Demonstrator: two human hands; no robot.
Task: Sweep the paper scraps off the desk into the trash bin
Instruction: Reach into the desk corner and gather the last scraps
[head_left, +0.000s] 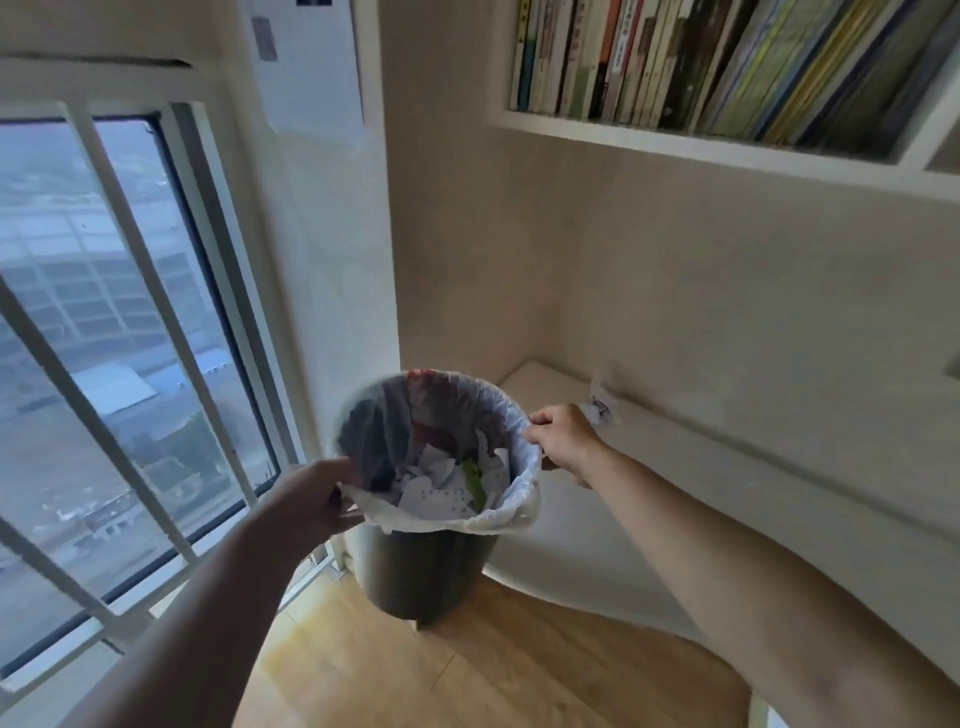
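Observation:
A dark grey trash bin (423, 577) with a white liner hangs in the air beside the desk's left end, above the wooden floor. White paper scraps (441, 491) and a green item lie inside it. My left hand (317, 501) grips the near left rim and liner. My right hand (563, 439) grips the right rim. The white desk (727, 493) stretches to the right, and a few crumpled paper scraps (600, 408) lie on it just behind my right hand, near the wall.
A large window with white bars (130, 338) fills the left side. A shelf of books (727, 67) hangs on the wall above the desk. Wooden floor (493, 675) lies below the bin.

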